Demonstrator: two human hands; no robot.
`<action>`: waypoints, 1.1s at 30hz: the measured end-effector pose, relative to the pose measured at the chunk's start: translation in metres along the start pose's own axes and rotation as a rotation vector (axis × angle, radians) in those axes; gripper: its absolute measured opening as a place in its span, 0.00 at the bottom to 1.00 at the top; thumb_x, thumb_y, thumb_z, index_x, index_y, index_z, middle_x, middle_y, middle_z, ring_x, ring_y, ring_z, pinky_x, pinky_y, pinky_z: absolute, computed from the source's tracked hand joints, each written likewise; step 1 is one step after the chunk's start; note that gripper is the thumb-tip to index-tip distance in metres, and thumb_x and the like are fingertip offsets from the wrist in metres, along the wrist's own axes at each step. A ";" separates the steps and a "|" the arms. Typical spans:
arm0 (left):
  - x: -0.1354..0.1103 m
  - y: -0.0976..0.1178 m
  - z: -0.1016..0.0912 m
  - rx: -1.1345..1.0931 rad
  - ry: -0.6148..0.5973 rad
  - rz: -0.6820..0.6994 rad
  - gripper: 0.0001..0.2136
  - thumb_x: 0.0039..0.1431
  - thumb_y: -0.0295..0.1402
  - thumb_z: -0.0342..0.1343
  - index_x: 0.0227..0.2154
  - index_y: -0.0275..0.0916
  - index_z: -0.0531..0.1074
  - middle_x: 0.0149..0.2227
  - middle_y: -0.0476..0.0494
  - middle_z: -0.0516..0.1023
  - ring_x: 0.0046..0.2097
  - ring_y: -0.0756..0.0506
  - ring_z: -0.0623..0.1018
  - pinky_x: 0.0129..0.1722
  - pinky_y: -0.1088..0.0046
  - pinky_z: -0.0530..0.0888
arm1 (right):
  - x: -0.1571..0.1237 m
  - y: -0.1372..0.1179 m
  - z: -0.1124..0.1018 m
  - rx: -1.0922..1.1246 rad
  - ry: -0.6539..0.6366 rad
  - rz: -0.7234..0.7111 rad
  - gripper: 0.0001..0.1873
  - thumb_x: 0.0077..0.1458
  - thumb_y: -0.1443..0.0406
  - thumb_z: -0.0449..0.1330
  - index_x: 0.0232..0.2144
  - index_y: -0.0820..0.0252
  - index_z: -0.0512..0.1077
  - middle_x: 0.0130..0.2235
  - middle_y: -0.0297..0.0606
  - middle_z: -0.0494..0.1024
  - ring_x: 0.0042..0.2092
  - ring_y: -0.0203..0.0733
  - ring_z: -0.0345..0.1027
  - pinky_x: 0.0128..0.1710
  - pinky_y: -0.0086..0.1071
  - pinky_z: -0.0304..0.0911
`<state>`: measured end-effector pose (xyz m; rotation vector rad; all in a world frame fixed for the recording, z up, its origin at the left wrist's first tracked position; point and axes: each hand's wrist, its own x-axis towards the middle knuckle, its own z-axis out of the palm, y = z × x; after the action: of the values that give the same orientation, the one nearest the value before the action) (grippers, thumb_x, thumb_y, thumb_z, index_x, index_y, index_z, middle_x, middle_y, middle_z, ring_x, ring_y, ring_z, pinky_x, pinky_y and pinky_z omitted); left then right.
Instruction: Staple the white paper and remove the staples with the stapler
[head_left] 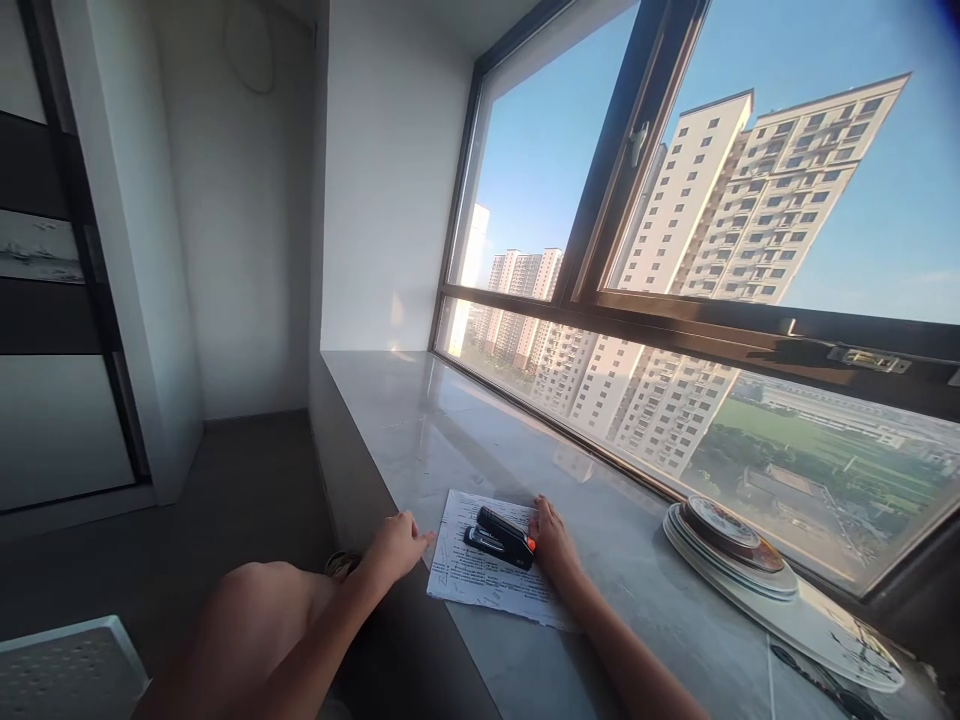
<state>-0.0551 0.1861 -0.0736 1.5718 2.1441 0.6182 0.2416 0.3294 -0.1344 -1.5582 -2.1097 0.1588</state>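
Note:
A black stapler (pixel 501 538) with an orange-red spot at its right end lies on printed paper sheets (pixel 480 590) on the windowsill. My right hand (pixel 553 545) rests flat over the paper's right side, fingers stretched forward, beside the stapler's right end. Whether it touches the stapler I cannot tell. At the sill's front edge, my left hand (pixel 401 545) is loosely closed with its fingers curled, just left of the paper. Nothing shows in it.
Along the grey marble sill (pixel 405 440), stacked plates and oval boards (pixel 750 570) stand to the right, with a dark, thin object (pixel 817 680) in front. A brown-framed window (pixel 600 290) borders the sill. A white perforated stool (pixel 71 665) is at lower left.

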 end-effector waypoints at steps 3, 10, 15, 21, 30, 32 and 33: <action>0.000 0.004 0.013 0.063 0.158 0.139 0.09 0.66 0.39 0.55 0.40 0.38 0.74 0.42 0.36 0.80 0.46 0.38 0.79 0.42 0.65 0.72 | -0.001 -0.010 -0.014 0.073 0.122 -0.027 0.23 0.64 0.65 0.49 0.57 0.66 0.71 0.68 0.55 0.63 0.65 0.58 0.64 0.63 0.51 0.63; 0.001 0.010 0.052 0.140 0.234 0.594 0.22 0.73 0.41 0.42 0.64 0.48 0.67 0.70 0.40 0.62 0.69 0.34 0.62 0.65 0.50 0.65 | -0.027 -0.053 -0.046 0.361 0.015 -0.341 0.22 0.67 0.54 0.53 0.59 0.53 0.69 0.58 0.44 0.75 0.54 0.47 0.73 0.54 0.41 0.69; 0.002 0.006 0.061 0.174 0.089 0.563 0.26 0.72 0.46 0.44 0.68 0.46 0.64 0.73 0.37 0.57 0.73 0.31 0.54 0.70 0.43 0.54 | -0.036 -0.057 -0.052 0.308 -0.092 -0.316 0.22 0.57 0.57 0.64 0.53 0.54 0.75 0.49 0.41 0.82 0.50 0.52 0.75 0.53 0.42 0.69; 0.003 0.005 0.061 0.118 0.069 0.549 0.26 0.71 0.46 0.45 0.68 0.45 0.65 0.73 0.39 0.55 0.74 0.32 0.53 0.71 0.46 0.52 | -0.016 0.040 -0.104 0.408 0.021 -0.179 0.23 0.53 0.59 0.63 0.50 0.61 0.77 0.44 0.44 0.84 0.45 0.54 0.78 0.50 0.48 0.71; -0.001 0.007 0.058 0.111 0.021 0.521 0.28 0.72 0.49 0.42 0.70 0.46 0.60 0.74 0.43 0.51 0.74 0.33 0.51 0.72 0.47 0.51 | -0.036 0.122 -0.128 0.375 -0.007 -0.104 0.26 0.52 0.59 0.65 0.54 0.59 0.77 0.52 0.47 0.81 0.54 0.57 0.75 0.60 0.56 0.64; -0.001 0.006 0.057 0.119 0.027 0.520 0.28 0.72 0.48 0.43 0.70 0.46 0.60 0.74 0.42 0.51 0.74 0.33 0.51 0.72 0.46 0.51 | -0.034 0.118 -0.126 0.369 -0.025 -0.139 0.26 0.54 0.59 0.65 0.55 0.59 0.77 0.52 0.46 0.82 0.53 0.56 0.75 0.59 0.55 0.65; -0.001 0.006 0.057 0.120 0.031 0.523 0.28 0.72 0.48 0.43 0.70 0.46 0.60 0.74 0.42 0.51 0.74 0.33 0.52 0.71 0.46 0.51 | -0.033 0.115 -0.126 0.360 -0.034 -0.154 0.26 0.54 0.59 0.65 0.55 0.59 0.76 0.51 0.46 0.82 0.52 0.55 0.75 0.58 0.54 0.66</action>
<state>-0.0178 0.1932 -0.1170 2.2266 1.8145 0.6812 0.4062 0.3126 -0.0803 -1.1864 -2.0769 0.4843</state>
